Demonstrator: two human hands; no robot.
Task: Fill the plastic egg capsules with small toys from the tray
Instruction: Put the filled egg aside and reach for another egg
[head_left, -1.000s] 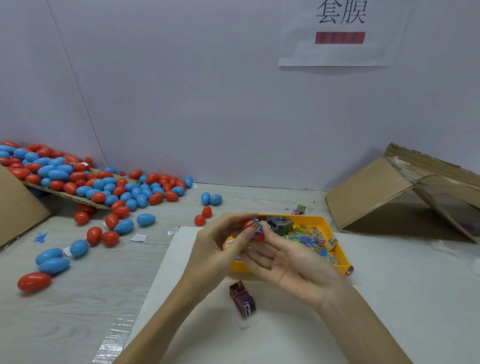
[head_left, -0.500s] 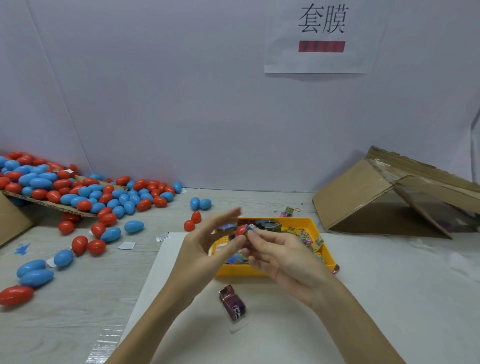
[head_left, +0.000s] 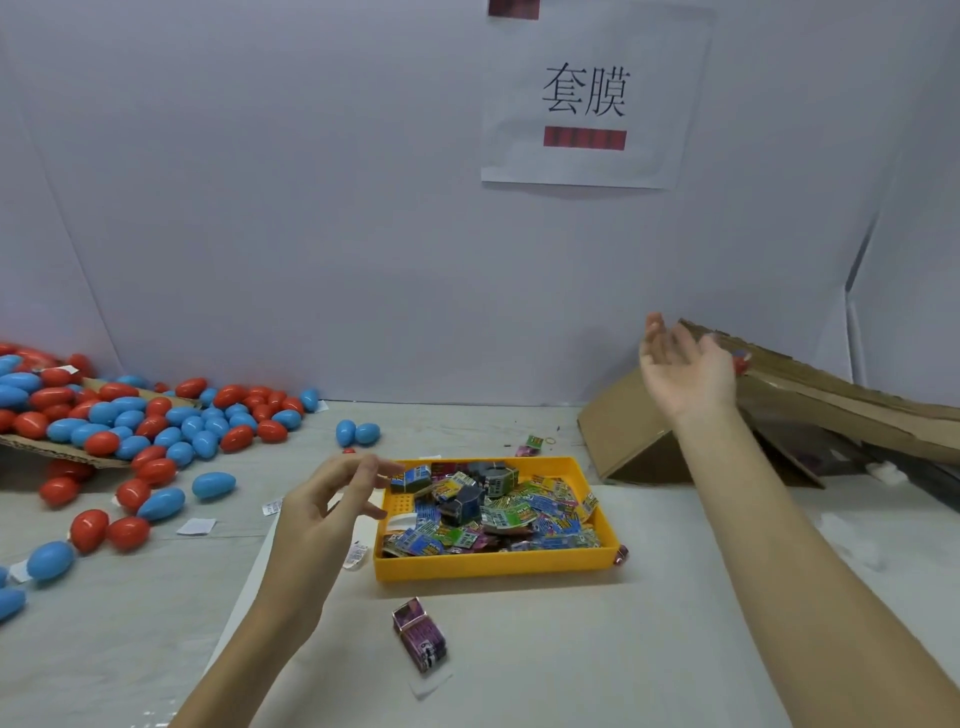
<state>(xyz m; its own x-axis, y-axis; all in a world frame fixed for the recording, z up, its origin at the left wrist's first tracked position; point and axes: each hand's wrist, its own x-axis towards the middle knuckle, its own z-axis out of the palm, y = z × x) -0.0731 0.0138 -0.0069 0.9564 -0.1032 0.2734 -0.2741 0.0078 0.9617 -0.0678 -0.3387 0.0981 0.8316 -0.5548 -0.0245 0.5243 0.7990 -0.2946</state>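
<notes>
A yellow tray (head_left: 493, 569) in the middle of the table holds several small printed toy packets (head_left: 498, 512). My left hand (head_left: 324, 506) hovers at the tray's left edge with loosely curled fingers and holds nothing. My right hand (head_left: 683, 369) is raised at the right over the top edge of a tilted cardboard box (head_left: 639, 436), fingers spread and empty. A red egg capsule (head_left: 742, 362) shows just beyond its fingers, against the cardboard. Many red and blue egg capsules (head_left: 156, 421) lie heaped at the left.
A purple toy box (head_left: 420, 634) lies on the white sheet (head_left: 571, 675) in front of the tray. Loose capsules and paper scraps are scattered over the left of the table. A cardboard flap (head_left: 31, 449) carries part of the pile. A paper sign (head_left: 584, 98) hangs on the back wall.
Both hands held a red capsule together above the tray. Now they are apart: the right hand has swung up and right to the cardboard box and let the capsule go.
</notes>
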